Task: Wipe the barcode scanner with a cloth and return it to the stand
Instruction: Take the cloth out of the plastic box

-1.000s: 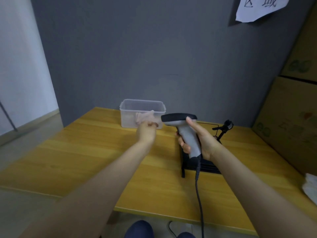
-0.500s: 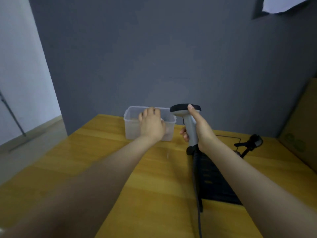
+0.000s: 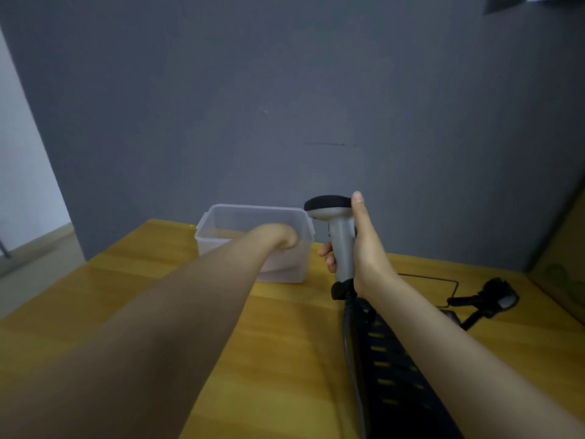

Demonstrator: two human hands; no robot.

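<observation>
Where a yellow wooden table (image 3: 133, 299) meets a grey wall (image 3: 285, 90), a clear plastic tub (image 3: 221, 223) sits. Right hand (image 3: 364, 245) grips an upright barcode scanner (image 3: 340, 236) beside the tub. Left hand (image 3: 281, 237) dips inside the tub, its grip hidden.

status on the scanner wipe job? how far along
Late stage, it seems. Done: cannot confirm the wiping from this view. In hand: the right hand grips the barcode scanner upright above the table, while the left hand reaches down into the clear plastic bin; no cloth is visible. Left: seating the scanner on the black stand, which sits empty to the right.
</observation>
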